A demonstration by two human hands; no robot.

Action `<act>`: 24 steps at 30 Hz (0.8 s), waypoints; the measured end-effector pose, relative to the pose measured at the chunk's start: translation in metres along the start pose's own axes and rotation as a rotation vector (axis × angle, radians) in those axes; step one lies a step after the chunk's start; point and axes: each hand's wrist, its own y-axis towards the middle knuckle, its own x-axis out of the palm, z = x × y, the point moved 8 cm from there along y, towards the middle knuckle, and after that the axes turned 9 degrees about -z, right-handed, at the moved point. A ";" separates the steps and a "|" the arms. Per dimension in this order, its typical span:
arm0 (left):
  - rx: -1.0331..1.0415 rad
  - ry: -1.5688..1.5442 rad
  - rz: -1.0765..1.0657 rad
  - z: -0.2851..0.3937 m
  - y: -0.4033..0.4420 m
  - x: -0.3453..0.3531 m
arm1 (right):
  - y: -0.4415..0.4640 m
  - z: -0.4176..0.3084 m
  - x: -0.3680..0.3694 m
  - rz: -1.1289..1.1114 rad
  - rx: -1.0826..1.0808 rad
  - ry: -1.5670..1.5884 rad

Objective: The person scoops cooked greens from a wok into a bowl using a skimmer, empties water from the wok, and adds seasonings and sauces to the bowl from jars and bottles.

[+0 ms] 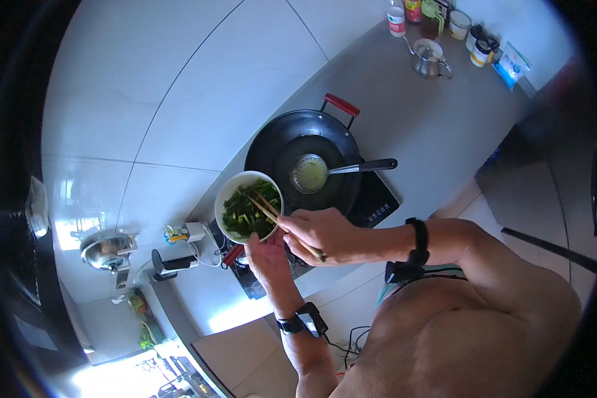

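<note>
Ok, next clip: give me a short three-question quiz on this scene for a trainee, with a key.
1. Multiple choice: what is the left hand holding?
A) a metal pot
B) a white bowl with greens in it
C) a plastic bottle

2. True or false: the right hand holds chopsticks that reach into the greens.

3. Fill in the missing word: the round, perforated head of the skimmer lies inside the dark ____, which has a red handle.

Key: 1. B; 2. true; 3. wok
</note>
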 end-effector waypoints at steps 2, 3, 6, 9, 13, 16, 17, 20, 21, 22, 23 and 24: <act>-0.033 -0.100 -0.072 -0.006 0.002 0.008 | -0.001 -0.009 -0.021 -0.030 0.005 0.013; -0.016 -0.106 -0.087 -0.004 0.001 0.015 | -0.003 -0.013 -0.031 -0.024 -0.011 0.007; -0.014 -0.074 -0.096 -0.005 -0.004 0.022 | -0.003 -0.023 -0.064 0.104 -0.089 0.033; -0.056 -0.071 -0.086 -0.008 -0.010 0.027 | -0.010 -0.008 -0.087 0.114 0.056 0.425; -0.135 -0.133 -0.185 -0.021 -0.018 0.045 | -0.043 0.034 -0.113 0.197 0.448 0.909; -0.177 -0.089 -0.252 -0.035 -0.027 0.057 | -0.082 0.041 -0.148 0.296 0.448 1.127; -0.229 -0.063 -0.305 -0.041 -0.032 0.065 | -0.099 0.044 -0.164 0.336 0.457 1.143; -0.394 -0.033 -0.512 -0.067 -0.064 0.117 | -0.160 0.055 -0.217 0.512 0.466 1.226; -0.440 -0.018 -0.580 -0.078 -0.075 0.133 | -0.182 0.057 -0.235 0.555 0.512 1.198; -0.518 0.044 -0.589 -0.097 -0.089 0.144 | -0.204 0.063 -0.253 0.604 0.531 1.147; -0.596 0.012 -0.631 -0.119 -0.102 0.149 | -0.226 0.071 -0.266 0.650 0.551 1.097; -0.673 -0.017 -0.666 -0.145 -0.113 0.156 | -0.246 0.080 -0.279 0.692 0.570 1.053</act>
